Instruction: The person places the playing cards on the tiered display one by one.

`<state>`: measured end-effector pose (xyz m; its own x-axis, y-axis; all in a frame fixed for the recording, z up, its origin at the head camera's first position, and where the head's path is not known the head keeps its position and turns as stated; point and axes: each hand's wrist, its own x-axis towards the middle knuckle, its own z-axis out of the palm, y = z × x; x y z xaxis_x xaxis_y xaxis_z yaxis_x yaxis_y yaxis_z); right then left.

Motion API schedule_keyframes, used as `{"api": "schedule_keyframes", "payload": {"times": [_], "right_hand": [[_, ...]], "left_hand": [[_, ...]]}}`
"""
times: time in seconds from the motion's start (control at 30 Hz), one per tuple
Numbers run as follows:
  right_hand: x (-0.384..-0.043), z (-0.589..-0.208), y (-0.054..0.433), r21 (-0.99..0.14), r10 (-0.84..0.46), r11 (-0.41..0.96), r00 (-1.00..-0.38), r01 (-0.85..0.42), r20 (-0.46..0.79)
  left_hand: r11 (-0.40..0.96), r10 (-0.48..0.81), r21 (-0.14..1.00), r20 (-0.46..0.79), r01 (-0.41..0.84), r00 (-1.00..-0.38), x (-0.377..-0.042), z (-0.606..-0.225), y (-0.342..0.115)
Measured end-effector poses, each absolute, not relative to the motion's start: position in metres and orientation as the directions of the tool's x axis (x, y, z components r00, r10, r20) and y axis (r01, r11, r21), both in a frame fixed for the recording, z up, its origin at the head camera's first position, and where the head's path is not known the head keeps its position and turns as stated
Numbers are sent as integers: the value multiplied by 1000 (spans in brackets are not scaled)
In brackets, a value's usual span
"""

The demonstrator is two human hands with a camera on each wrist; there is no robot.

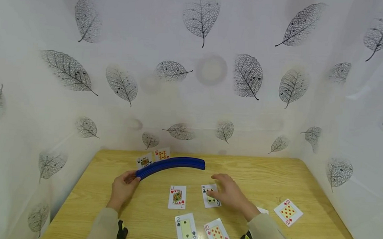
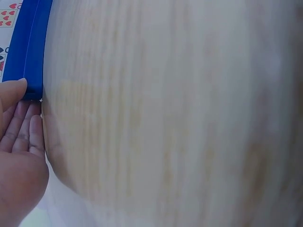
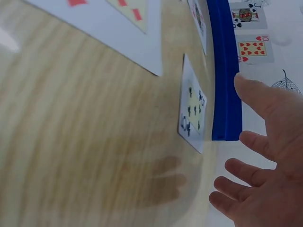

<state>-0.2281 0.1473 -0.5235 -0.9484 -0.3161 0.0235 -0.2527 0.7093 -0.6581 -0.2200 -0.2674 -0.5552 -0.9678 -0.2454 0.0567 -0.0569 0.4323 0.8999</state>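
A curved blue card holder (image 1: 175, 162) stands at the back of the table. Upright in its left part are a black-suit jack (image 1: 145, 161) and a ten of hearts (image 1: 162, 154). My left hand (image 1: 123, 189) grips the holder's left end, thumb on the near face and the other fingers behind and below, as the left wrist view shows. My right hand (image 1: 230, 194) is over the five of clubs (image 1: 208, 201), fingers spread and holding nothing. In the right wrist view its thumb overlaps the edge of the blue holder (image 3: 226, 80) near the right end.
Face up on the wooden table (image 1: 149, 215) lie a jack of hearts (image 1: 177, 197), a two of spades (image 1: 186, 229), a ten of diamonds (image 1: 217, 235) and an eight of diamonds (image 1: 288, 212). A white card edge (image 1: 262, 210) shows beside my right wrist. A leaf-patterned curtain (image 1: 208, 109) surrounds the table.
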Motion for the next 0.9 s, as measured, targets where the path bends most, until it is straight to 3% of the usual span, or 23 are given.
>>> {"api": "schedule_keyframes", "payload": {"times": [0.3,0.7,0.9], "right_hand": [[-217,-536,150,-573,-311,779,-950,-253,-3],[-219,-548,150,-431,-325,845,-944,-317,56],[-219,-550,149,-423,-306,858,-951,-293,39]], "left_hand": [[451,-250,891,74,-49,-965,-221,-557,-268],[441,-235,896,58,-53,-970,-220,-558,-270],[443,-233,895,54,-56,-971,-220,-557,-270]]}}
